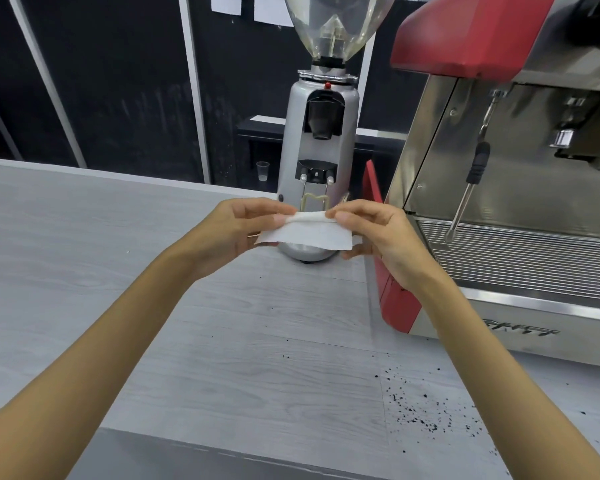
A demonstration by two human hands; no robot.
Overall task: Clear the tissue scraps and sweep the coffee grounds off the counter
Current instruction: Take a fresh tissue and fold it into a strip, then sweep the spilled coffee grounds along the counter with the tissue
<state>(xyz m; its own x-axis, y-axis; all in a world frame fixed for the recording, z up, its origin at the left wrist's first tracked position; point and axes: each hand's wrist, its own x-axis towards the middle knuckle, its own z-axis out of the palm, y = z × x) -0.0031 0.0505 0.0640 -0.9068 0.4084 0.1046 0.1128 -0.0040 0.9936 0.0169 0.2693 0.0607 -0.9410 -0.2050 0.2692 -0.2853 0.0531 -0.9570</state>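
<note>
A white folded tissue [307, 233] hangs in the air above the grey counter [222, 341], in front of the grinder's base. My left hand [236, 230] pinches its left end and my right hand [374, 233] pinches its right end, thumbs on the folded top edge. Dark coffee grounds [426, 407] lie scattered on the counter at the lower right, near the espresso machine's front. I see no loose tissue scraps on the counter.
A silver coffee grinder [321, 140] with a clear hopper stands just behind my hands. A red and steel espresso machine [520, 202] fills the right side, its steam wand [465, 199] hanging down. The counter's front edge [222, 452] runs along the bottom.
</note>
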